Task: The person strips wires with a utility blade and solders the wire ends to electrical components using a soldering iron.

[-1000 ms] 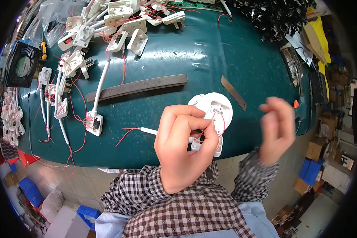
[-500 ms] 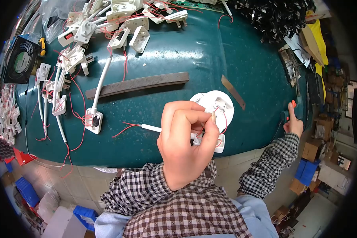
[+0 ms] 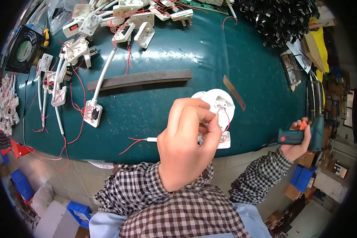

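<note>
My left hand (image 3: 188, 144) is closed in a pinch over a round white plastic piece (image 3: 222, 105) at the table's near edge. Whatever small item its thumb and fingertip hold is too small to make out. Red thin wires run over the white piece, and a small white housing (image 3: 225, 140) sits just below it, partly covered by the hand. A white cable (image 3: 151, 139) with bare red leads sticks out to the left. At the right edge my right hand (image 3: 299, 139) is wrapped round the handle of a dark green power screwdriver (image 3: 317, 133) with an orange trigger; its tip cannot be made out.
A dark bar (image 3: 142, 79) and a flat brown strip (image 3: 234, 93) lie on the green table (image 3: 158, 107). White plug housings (image 3: 77, 49) with red wires crowd the left and back. A black fan (image 3: 23, 49) stands far left, a heap of black connectors (image 3: 277, 20) at back right.
My right hand has taken hold of the power screwdriver and brought it up into view over the table edge. My left hand stays pinched by the white piece, and the view has shifted slightly.
</note>
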`<state>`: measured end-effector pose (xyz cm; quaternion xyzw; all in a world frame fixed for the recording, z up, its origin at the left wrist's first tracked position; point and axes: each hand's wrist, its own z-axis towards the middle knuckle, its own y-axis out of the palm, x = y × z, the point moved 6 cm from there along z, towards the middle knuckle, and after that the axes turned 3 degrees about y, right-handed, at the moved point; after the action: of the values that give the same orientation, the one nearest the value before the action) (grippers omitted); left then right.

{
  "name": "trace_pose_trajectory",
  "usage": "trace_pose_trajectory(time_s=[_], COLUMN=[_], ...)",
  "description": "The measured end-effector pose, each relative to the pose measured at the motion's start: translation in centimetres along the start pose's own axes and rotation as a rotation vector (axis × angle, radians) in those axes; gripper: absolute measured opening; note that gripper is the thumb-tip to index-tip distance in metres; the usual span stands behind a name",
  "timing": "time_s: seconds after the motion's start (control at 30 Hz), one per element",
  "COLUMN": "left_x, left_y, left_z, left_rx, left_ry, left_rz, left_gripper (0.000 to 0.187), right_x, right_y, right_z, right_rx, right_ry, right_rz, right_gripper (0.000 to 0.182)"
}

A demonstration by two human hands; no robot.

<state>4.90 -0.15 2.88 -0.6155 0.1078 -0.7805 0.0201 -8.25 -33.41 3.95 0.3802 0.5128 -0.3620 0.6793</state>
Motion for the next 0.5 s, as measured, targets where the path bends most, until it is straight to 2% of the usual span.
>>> trace_pose_trajectory(time_s=[0.03,0.07,0.1,0.23,0.33,0.4,0.43,0.5], left_x=[0.0,0.0,-0.1,-0.2,-0.3,-0.5,-0.3,-0.1], left_y=[0.0,0.0,0.0,0.0,-0.2,-0.1,-0.1,-0.1], left_z=[-0.1,-0.1,-0.1,0.1,0.5,0.5,0.4,0.2], left_rx=[0.022,0.048,0.052,0.059,0.054,0.045,0.068,0.091], left_ry=[0.026,0.054,0.056,0.048,0.002,-0.025,0.016,0.059], left_rz=[-0.004,-0.009,-0.009,-0.052,-0.100,-0.129,-0.088,-0.050], left_gripper=[0.016,0.016,0.016,0.015,0.014,0.014,0.013,0.013], right_x=[-0.8,-1.3,-1.7,-1.9,-1.7,-1.2,-0.8,-0.2], right_y=[1.7,2.8,3.8,9.2,11.6,13.8,14.7,16.6], right_z=[-0.9,-1.7,-2.8,-8.0,-9.6,-10.1,-10.2,-11.2], right_rx=[-0.098,-0.238,-0.242,-0.589,-0.688,-0.693,-0.690,-0.828], right_ry=[0.065,0.076,0.074,0.207,0.226,0.377,0.375,0.445], right_rz=[0.119,0.104,0.105,0.256,0.302,0.483,0.482,0.519], right_gripper=[0.030,0.039,0.039,0.048,0.050,0.051,0.051,0.051])
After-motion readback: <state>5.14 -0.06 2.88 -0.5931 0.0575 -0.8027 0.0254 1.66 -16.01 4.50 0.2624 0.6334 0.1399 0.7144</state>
